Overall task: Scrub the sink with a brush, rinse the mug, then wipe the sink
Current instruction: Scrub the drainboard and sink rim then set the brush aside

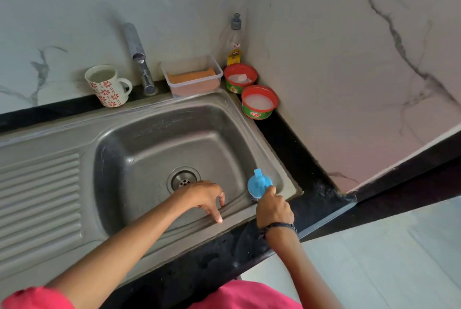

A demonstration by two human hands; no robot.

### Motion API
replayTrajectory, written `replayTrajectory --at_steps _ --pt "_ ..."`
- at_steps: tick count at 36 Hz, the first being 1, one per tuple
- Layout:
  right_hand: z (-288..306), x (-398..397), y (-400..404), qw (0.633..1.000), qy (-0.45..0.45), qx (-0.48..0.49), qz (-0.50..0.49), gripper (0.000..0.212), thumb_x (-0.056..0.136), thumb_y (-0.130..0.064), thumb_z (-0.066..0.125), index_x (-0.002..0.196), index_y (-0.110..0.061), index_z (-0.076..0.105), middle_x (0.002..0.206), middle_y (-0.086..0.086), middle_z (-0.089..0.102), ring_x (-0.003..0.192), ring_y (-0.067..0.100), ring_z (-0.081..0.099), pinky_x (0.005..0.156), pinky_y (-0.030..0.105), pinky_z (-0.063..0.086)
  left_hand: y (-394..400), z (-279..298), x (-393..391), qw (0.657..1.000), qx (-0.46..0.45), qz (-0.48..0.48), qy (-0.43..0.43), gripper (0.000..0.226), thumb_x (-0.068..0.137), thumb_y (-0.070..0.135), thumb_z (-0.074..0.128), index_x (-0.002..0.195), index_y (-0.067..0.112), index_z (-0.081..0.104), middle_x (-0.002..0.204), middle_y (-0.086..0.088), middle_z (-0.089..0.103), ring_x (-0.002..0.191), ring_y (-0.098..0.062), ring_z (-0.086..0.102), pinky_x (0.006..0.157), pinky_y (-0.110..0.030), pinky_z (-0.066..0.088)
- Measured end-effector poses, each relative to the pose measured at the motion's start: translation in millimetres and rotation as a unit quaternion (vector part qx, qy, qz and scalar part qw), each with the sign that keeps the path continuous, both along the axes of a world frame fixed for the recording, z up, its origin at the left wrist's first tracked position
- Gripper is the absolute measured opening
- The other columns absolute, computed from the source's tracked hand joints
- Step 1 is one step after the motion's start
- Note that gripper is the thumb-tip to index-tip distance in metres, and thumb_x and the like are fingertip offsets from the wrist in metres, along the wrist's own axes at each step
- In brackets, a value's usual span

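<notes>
From the head camera, the right hand (274, 209) curls round the blue brush (259, 185) at the near right corner of the steel sink (139, 134). The brush's round body is tipped up on edge, its knob pointing away toward the far wall, with the bristles just showing at the hand's side, against the basin's right wall near the rim. The unscrubbed bulk of the basin, with the drain (183, 180) in its floor, lies to the left of and beyond this hand, so the next stroke most likely has to sweep leftward and down into the bowl.

The left hand (207, 199) holds nothing: its fingers hang loosely bent, fingertips resting on the sink's near rim, just this side of the drain. It sits between the brush and the left part of the basin, so it may need to lift clear.

The mug (107, 85), white with red flowers, stands upright on the tabletop behind the sink's far left corner, just left of the tap (139, 59), well apart from both hands; the left hand is the nearer one to it.
</notes>
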State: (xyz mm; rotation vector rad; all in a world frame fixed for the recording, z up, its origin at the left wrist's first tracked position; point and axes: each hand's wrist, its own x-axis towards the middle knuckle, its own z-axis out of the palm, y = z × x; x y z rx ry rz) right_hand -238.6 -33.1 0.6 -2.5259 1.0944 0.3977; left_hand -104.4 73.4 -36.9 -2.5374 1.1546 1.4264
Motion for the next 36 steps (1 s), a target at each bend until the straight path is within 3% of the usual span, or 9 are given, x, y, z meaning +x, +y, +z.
replayTrajectory --at_steps 8,14,16,19,23,27,29,33,36 --pt "2 22 -14 0.999 -0.03 -0.007 -0.014 0.033 0.099 -0.018 0.037 0.128 -0.004 0.039 0.114 0.013 0.061 0.102 0.029 0.062 0.08 0.038 0.05 3 -1 -1 1.0 -0.008 0.014 0.008 0.053 0.074 0.039 0.076 0.12 0.022 0.057 0.103 -0.003 0.07 0.061 -0.009 0.05 0.051 -0.019 0.037" --pt "4 -15 -29 1.0 -0.023 -0.006 -0.018 0.034 0.099 -0.025 0.038 0.128 -0.007 0.039 0.112 0.014 0.061 0.1 0.032 0.062 0.079 0.038 0.049 15 -10 -2 0.998 -0.037 0.04 0.02 0.053 0.075 0.041 0.074 0.122 0.022 0.058 0.105 -0.009 0.07 0.069 -0.015 0.054 0.057 -0.023 0.041" --pt "7 -25 -33 0.999 -0.023 -0.004 -0.034 0.035 0.099 -0.027 0.038 0.128 -0.008 0.039 0.11 0.015 0.061 0.099 0.032 0.062 0.078 0.039 0.05 23 -11 -2 0.994 -0.059 0.08 0.053 0.051 0.075 0.037 0.076 0.12 0.02 0.059 0.112 -0.004 0.067 0.084 -0.013 0.06 0.073 -0.025 0.05" --pt "12 -33 -24 1.0 -0.003 0.008 -0.01 0.034 0.099 -0.026 0.038 0.129 -0.008 0.04 0.113 0.015 0.061 0.101 0.031 0.061 0.08 0.038 0.049 36 -12 -1 0.984 -0.078 0.122 0.103 0.053 0.073 0.032 0.079 0.121 0.02 0.059 0.12 0.001 0.062 0.102 -0.01 0.059 0.094 -0.026 0.047" --pt "16 -28 3 0.998 0.018 0.035 0.053 0.035 0.099 -0.024 0.035 0.131 -0.01 0.038 0.119 0.015 0.059 0.11 0.032 0.058 0.084 0.037 0.048 47 -15 -2 0.987 -0.068 0.11 0.097 0.063 0.07 0.036 0.08 0.126 0.023 0.054 0.123 0.007 0.057 0.099 -0.007 0.054 0.091 -0.025 0.047" --pt "17 -24 30 0.993 0.027 0.043 0.111 0.037 0.099 -0.021 0.035 0.134 -0.009 0.034 0.118 0.013 0.06 0.109 0.03 0.059 0.081 0.035 0.048 50 -18 -5 0.995 -0.03 0.084 0.047 0.079 0.065 0.045 0.081 0.132 0.021 0.046 0.128 0.001 0.053 0.109 -0.016 0.053 0.093 -0.033 0.049" --pt "16 -25 29 0.992 0.028 0.033 0.115 0.036 0.099 -0.021 0.034 0.133 -0.01 0.035 0.117 0.013 0.06 0.108 0.031 0.059 0.08 0.035 0.048 52 -19 -6 0.995 -0.03 0.084 0.043 0.076 0.066 0.046 0.08 0.13 0.023 0.047 0.122 0.003 0.055 0.105 -0.014 0.055 0.09 -0.033 0.051" --pt "15 -20 -21 0.999 0.035 -0.024 0.026 0.035 0.098 -0.021 0.034 0.13 -0.009 0.04 0.119 0.015 0.059 0.11 0.033 0.058 0.085 0.038 0.048 55 -18 -9 0.991 -0.057 0.104 0.06 0.064 0.067 0.041 0.081 0.122 0.022 0.053 0.106 0.009 0.056 0.09 -0.008 0.057 0.087 -0.033 0.053" --pt "21 -16 -50 0.998 0.027 -0.025 -0.053 0.033 0.098 -0.02 0.036 0.126 -0.005 0.045 0.118 0.017 0.058 0.109 0.033 0.057 0.085 0.039 0.047 57 -19 -15 0.989 -0.074 0.114 0.054 0.064 0.069 0.036 0.081 0.123 0.018 0.054 0.107 0.006 0.058 0.09 -0.008 0.056 0.08 -0.022 0.048"
